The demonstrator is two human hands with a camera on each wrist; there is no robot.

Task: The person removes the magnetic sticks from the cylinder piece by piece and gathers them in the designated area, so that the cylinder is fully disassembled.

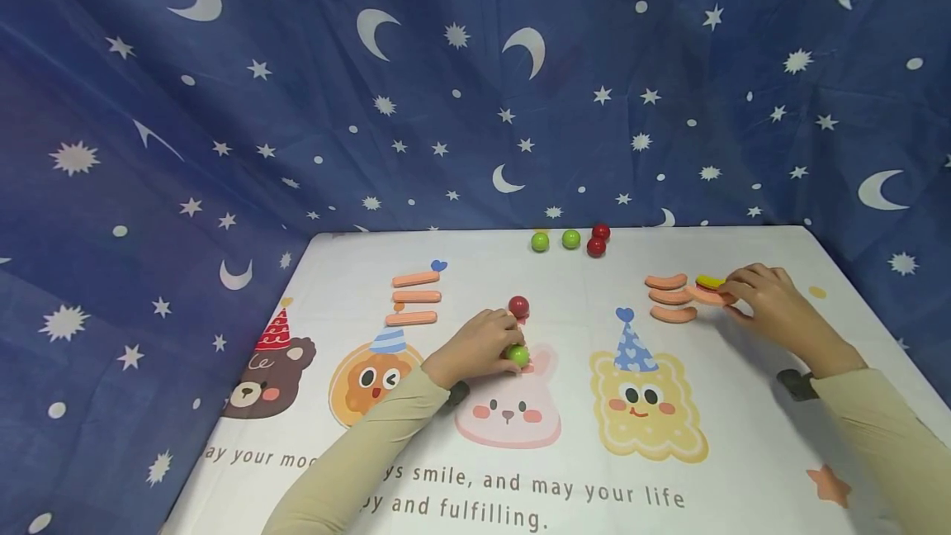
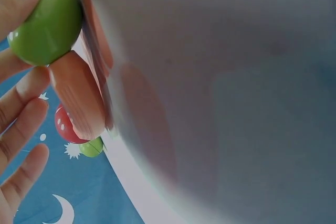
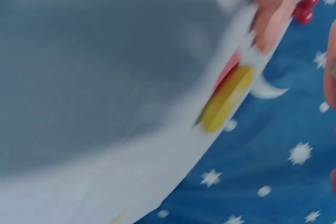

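My left hand point(image 1: 479, 345) pinches a shiny green ball point(image 2: 50, 24) between thumb and fingers, over the printed rabbit. Against that ball, in the left wrist view, is a sausage-like orange stick point(image 2: 79, 98), mostly hidden by the hand in the head view. A red ball point(image 1: 518, 306) sits beyond the stick. At the right, my right hand point(image 1: 768, 304) pinches the end of a curved toy sausage point(image 1: 707, 296), which lies close beside several similar curved sausages point(image 1: 672, 314). Just behind it is an oblong yellow piece point(image 3: 228, 98) with a pink strip along it.
Straight toy sausages point(image 1: 412, 318) lie in a stack of rows at the left. Along the back edge are green balls point(image 1: 570, 239) and red balls point(image 1: 597, 247). A white printed cloth point(image 1: 579, 403) covers the table; a blue starry curtain point(image 1: 446, 147) rises behind it.
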